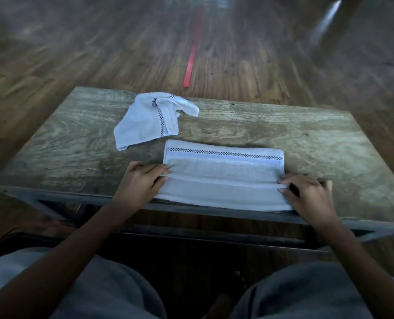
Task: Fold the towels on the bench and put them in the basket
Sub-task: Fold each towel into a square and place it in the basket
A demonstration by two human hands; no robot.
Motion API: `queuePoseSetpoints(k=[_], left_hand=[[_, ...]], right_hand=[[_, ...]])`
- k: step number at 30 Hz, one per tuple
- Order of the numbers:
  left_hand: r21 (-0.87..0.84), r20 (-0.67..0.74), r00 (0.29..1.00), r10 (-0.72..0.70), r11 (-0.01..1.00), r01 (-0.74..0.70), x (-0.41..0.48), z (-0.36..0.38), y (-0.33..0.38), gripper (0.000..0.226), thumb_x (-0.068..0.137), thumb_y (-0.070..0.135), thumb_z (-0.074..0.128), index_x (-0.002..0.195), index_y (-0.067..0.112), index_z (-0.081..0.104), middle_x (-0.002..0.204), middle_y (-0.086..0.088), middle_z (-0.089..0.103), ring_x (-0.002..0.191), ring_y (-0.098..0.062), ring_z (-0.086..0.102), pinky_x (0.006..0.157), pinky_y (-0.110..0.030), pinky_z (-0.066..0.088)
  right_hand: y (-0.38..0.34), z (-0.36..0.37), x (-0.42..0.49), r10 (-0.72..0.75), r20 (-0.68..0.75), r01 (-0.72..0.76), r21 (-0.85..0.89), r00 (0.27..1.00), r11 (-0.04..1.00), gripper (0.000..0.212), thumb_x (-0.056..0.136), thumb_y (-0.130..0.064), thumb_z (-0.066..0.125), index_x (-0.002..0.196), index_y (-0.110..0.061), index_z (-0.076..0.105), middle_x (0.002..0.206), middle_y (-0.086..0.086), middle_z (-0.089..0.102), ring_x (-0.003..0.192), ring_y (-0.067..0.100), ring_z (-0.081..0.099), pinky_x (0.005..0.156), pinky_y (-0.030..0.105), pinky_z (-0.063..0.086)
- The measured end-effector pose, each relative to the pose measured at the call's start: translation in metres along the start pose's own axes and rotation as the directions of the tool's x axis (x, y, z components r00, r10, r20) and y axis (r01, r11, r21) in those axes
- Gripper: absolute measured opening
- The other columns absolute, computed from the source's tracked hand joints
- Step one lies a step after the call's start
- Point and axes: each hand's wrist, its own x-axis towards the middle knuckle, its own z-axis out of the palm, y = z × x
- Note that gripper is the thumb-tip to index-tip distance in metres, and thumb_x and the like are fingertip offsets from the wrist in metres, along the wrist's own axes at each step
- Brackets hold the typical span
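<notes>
Here, largest first:

Floor (99,54): dark wood planks, blurred, stretching away beyond both hands.

Bench (237,125): grey, grain-marked wooden top on a dark frame; both hands rest on its near half, close to the front edge.

Folded towel (223,176): pale, laid flat as a long band between the two hands, with its near edge at the front edge of the bench. A dark checked stripe runs along its far side, away from the fingers. A crease runs from one hand across to the other.

Loose towel (150,116): pale with the same checked stripe, crumpled, lying beyond the left hand and apart from the folded one.

Left hand (141,180): fingers curled onto the towel's left end, pinching the folded layer at the crease.

Right hand (311,192): fingers bent over the towel's right end, pinching the same layer at the crease.

Red strip (191,63): thin, lying on the floor well past the bench, far from both hands.

Basket: does not appear in this view.
</notes>
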Motion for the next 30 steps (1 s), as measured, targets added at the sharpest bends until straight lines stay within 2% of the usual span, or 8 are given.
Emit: queuePoseSetpoints(k=[3, 10, 14, 18, 21, 24, 30], left_hand=[[0.037, 0.028, 1.000, -0.013, 0.999, 0.012, 0.025, 0.007, -0.009, 0.030, 0.090, 0.031, 0.046, 0.095, 0.014, 0.070, 0.101, 0.003, 0.074, 0.081, -0.017, 0.071, 0.081, -0.033, 0.036], [0.009, 0.029, 0.999, -0.038, 0.999, 0.037, 0.040, 0.016, -0.014, 0.032, 0.088, 0.031, 0.045, 0.097, 0.013, 0.070, 0.099, 0.000, 0.074, 0.075, -0.019, 0.070, 0.084, -0.033, 0.033], [-0.076, -0.056, 0.997, -0.051, 0.996, 0.047, 0.040, 0.004, -0.012, 0.025, 0.088, 0.031, 0.050, 0.095, 0.015, 0.069, 0.092, 0.002, 0.074, 0.070, -0.019, 0.067, 0.083, -0.035, 0.039], [-0.113, -0.156, 0.987, 0.038, 0.992, -0.056, 0.025, -0.009, -0.002, 0.015, 0.087, 0.025, 0.059, 0.094, 0.017, 0.069, 0.098, 0.006, 0.071, 0.088, -0.013, 0.063, 0.081, -0.034, 0.040], [-0.104, -0.124, 0.990, 0.073, 0.991, -0.086, 0.003, -0.007, -0.001, 0.015, 0.087, 0.027, 0.061, 0.096, 0.020, 0.071, 0.101, 0.009, 0.070, 0.091, -0.010, 0.064, 0.078, -0.031, 0.039], [-0.130, -0.056, 0.997, 0.059, 0.989, -0.065, -0.011, -0.001, -0.002, 0.019, 0.089, 0.033, 0.059, 0.098, 0.024, 0.072, 0.103, 0.011, 0.071, 0.092, -0.010, 0.067, 0.077, -0.034, 0.044], [-0.185, 0.007, 1.000, -0.010, 0.983, 0.011, -0.010, -0.001, -0.002, 0.021, 0.090, 0.034, 0.059, 0.104, 0.024, 0.072, 0.105, 0.010, 0.071, 0.095, -0.010, 0.068, 0.078, -0.043, 0.051]], right_hand=[[-0.001, 0.003, 0.025, 0.029, 0.015, -0.029, 0.009, 0.999, 1.000, 0.015, 0.083, -0.026, 0.069, 0.096, -0.030, 0.063, 0.110, -0.012, 0.068, 0.107, 0.016, 0.058, 0.081, 0.031, 0.018], [0.004, 0.008, 0.042, 0.082, 0.018, -0.083, 0.020, 0.996, 0.996, 0.012, 0.087, -0.030, 0.064, 0.099, -0.030, 0.062, 0.114, -0.010, 0.067, 0.112, 0.016, 0.054, 0.077, 0.030, 0.016], [0.003, 0.001, 0.039, 0.068, -0.030, -0.066, 0.067, 0.997, 0.996, 0.012, 0.089, -0.023, 0.061, 0.101, -0.026, 0.064, 0.100, -0.002, 0.068, 0.103, 0.022, 0.058, 0.081, 0.032, 0.019], [0.000, -0.013, 0.024, 0.004, -0.161, 0.003, 0.042, 0.987, 0.999, 0.018, 0.084, -0.026, 0.054, 0.097, -0.022, 0.065, 0.101, 0.000, 0.069, 0.094, 0.024, 0.062, 0.079, 0.027, 0.016], [0.004, -0.015, 0.005, -0.032, -0.180, 0.034, 0.007, 0.983, 0.999, 0.018, 0.084, -0.031, 0.053, 0.094, -0.024, 0.066, 0.098, -0.002, 0.070, 0.091, 0.021, 0.063, 0.079, 0.027, 0.016], [0.008, -0.006, -0.008, -0.069, -0.158, 0.068, -0.012, 0.985, 0.998, 0.029, 0.083, -0.040, 0.046, 0.095, -0.026, 0.068, 0.099, -0.005, 0.071, 0.094, 0.019, 0.064, 0.080, 0.029, 0.018], [0.007, 0.008, -0.018, -0.011, -0.145, 0.006, -0.030, 0.989, 1.000, 0.024, 0.084, -0.033, 0.057, 0.104, -0.027, 0.070, 0.104, -0.005, 0.072, 0.096, 0.020, 0.065, 0.079, 0.031, 0.021]])
